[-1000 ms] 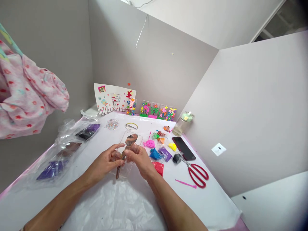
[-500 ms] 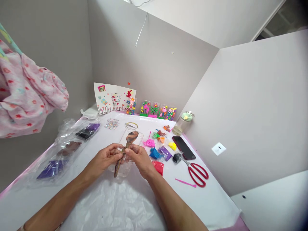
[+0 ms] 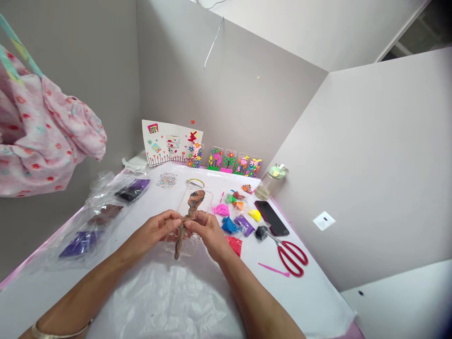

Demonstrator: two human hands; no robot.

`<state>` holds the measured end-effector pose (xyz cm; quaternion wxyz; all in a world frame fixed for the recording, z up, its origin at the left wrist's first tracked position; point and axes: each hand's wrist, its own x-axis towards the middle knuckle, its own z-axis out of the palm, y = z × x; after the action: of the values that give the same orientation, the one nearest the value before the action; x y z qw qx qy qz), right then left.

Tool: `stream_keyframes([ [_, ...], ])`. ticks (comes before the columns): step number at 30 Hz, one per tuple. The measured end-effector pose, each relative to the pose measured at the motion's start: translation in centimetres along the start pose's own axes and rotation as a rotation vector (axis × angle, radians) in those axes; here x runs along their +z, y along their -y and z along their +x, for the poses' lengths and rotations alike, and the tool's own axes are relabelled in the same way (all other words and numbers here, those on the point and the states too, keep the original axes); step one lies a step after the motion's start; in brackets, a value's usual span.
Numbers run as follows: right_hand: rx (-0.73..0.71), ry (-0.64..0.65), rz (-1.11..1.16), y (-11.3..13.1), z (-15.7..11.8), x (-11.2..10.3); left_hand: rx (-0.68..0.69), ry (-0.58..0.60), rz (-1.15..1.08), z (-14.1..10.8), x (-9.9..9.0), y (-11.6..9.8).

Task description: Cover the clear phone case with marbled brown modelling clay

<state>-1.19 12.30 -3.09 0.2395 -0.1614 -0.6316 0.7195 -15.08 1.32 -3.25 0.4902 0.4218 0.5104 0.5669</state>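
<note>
A long piece of marbled clay [image 3: 180, 241], streaked brown, black and tan, runs lengthwise over a clear phone case [image 3: 192, 248]. It is broad at the far end and narrow at the near end. My left hand [image 3: 163, 227] pinches its middle from the left. From the other side my right hand [image 3: 208, 231] is closed on the same middle part, thumb on top. Some fingertips show through the clear case, so the fingers seem to be behind it. Whether the case rests on the table cannot be made out.
Right of my hands lie bagged coloured clay [image 3: 231, 226], red-handled scissors [image 3: 291, 256], a pink tool [image 3: 273, 270], a black phone [image 3: 271, 218] and a bottle [image 3: 270, 183]. Plastic bags of clay [image 3: 79, 244] lie left. Decorated cases [image 3: 229, 160] and rhinestones [image 3: 166, 180] are farther back.
The whole view has shifted slightly, with things now a little farther right. My fingers stay on the clay's middle, and its narrow near end hangs a bit straighter.
</note>
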Motion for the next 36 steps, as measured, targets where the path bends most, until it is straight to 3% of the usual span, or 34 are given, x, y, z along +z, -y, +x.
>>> stream_keyframes([
  [7, 0.042, 0.032, -0.001, -0.2, 0.0, 0.3, 0.065, 0.007, 0.015, 0.4, -0.3, 1.3],
  [15, 0.009, 0.022, 0.026, -0.3, 0.1, -0.1, 0.029, 0.058, 0.011, 0.0, 0.2, 0.3],
  [24, 0.060, 0.107, -0.012, -0.4, 0.0, 0.5, 0.154, -0.180, 0.097, -0.1, 0.2, 0.6],
  [27, 0.087, 0.045, 0.005, -0.8, 0.2, 0.5, 0.141, -0.237, 0.077, -0.1, 0.4, 0.4],
  [31, 0.051, -0.083, 0.074, -0.7, 0.4, -0.1, 0.066, -0.103, -0.003, 0.2, 0.2, 0.6],
  [36, 0.027, -0.077, 0.109, -0.4, 0.3, -0.4, 0.056, -0.019, 0.039, 0.7, -0.2, 1.5],
])
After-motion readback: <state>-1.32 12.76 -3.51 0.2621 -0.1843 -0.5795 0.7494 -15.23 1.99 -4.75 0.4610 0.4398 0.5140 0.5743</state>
